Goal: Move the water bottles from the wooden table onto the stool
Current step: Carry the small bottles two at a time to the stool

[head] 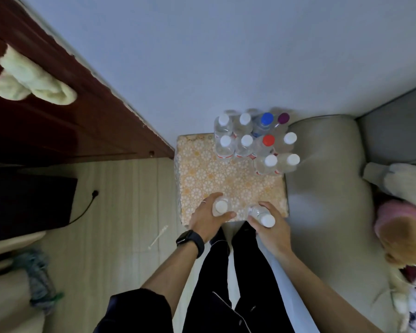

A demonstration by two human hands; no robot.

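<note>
**tapwater_tom:** Only the head view to go on. What does the next move hang on?

**stoolguy:** How the two held bottles sit. The left hand (205, 217) has fingers and thumb curled round an upright bottle (221, 207) at the near edge of the stool (226, 183). Its white cap points straight up at the camera, so its long axis is vertical. Can't tell if the base is touching the top or not. The right hand (271, 233) is wrapped round a tilted bottle (262, 216), with the cap leaning back toward the person and the base toward the stool. I'd guess that one needs tipping upright before it goes down.

**tapwater_tom:** And where would they go?

**stoolguy:** The bottle cluster (255, 143) is packed into the far right corner. Caps are mostly white, plus a blue, a red and a purple one. The free patch of stool is straight ahead of both hands, between them and the cluster, and the right hand is on the cluster's side.

**tapwater_tom:** Surface? Room?

**stoolguy:** The top has a floral cover and looks padded, so bottles might wobble on it. The wooden counter (46, 121) runs along the left with a rolled towel (31, 78) on it, and no bottles on the part that shows. There's a sofa (322, 164) right up against the stool's right side, pale floor (120, 200) and a plain wall (202, 56) beyond.
</note>
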